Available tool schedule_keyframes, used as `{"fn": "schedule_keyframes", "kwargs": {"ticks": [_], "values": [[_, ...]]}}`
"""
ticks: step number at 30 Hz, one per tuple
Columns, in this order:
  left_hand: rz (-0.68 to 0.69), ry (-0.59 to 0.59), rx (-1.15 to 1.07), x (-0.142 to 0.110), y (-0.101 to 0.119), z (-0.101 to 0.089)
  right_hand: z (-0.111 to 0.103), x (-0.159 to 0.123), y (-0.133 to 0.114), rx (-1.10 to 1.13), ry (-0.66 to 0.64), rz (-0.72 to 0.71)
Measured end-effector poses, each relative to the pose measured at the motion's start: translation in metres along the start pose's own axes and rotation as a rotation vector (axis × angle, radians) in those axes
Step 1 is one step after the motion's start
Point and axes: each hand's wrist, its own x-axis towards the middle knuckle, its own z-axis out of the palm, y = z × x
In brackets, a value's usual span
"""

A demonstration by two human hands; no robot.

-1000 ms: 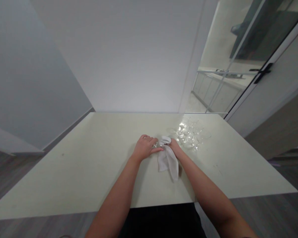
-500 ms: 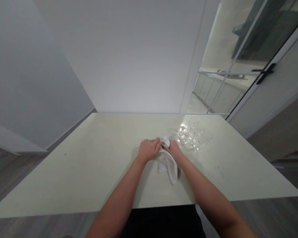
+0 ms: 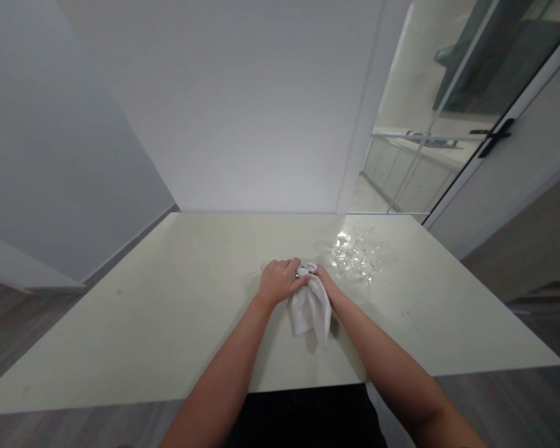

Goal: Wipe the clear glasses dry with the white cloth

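Near the front middle of the table, my left hand (image 3: 280, 281) is closed around a clear glass (image 3: 263, 266). Only a thin edge of the glass shows past the knuckles, and the rest is hidden. My right hand (image 3: 325, 280) grips a white cloth (image 3: 310, 308) right beside it. The cloth is bunched between both hands at the top, and its loose end hangs toward me. Beyond my right hand stands a cluster of several clear stemmed glasses (image 3: 357, 254), overlapping so that single ones are hard to make out.
The pale table (image 3: 177, 317) reaches back to a white wall panel (image 3: 242, 112). A glazed door with a black handle (image 3: 497, 135) is at the right, past the table's corner. A grey wall (image 3: 74, 143) rises at the left.
The cloth has spread and shifted slightly left between my hands. My left thumb now lies across its top, and my right fingers have gone further behind it. The glass cluster is unchanged.
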Motion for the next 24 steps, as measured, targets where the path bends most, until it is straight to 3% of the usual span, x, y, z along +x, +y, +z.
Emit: {"fn": "schedule_keyframes", "kwargs": {"ticks": [3, 10, 19, 24], "values": [[0.001, -0.016, -0.005, 0.0, 0.001, 0.0, -0.003, 0.0, -0.003, -0.102, -0.008, -0.012], [0.001, -0.015, -0.049, 0.001, 0.0, -0.004, -0.007, -0.01, -0.015, -0.01, -0.249, 0.024], [-0.06, -0.011, -0.109, 0.001, -0.002, -0.002, 0.0, -0.007, -0.015, -0.019, -0.066, -0.02], [-0.16, 0.036, -0.288, -0.002, -0.006, -0.003, 0.007, -0.013, -0.026, -0.031, 0.065, -0.038]]}}
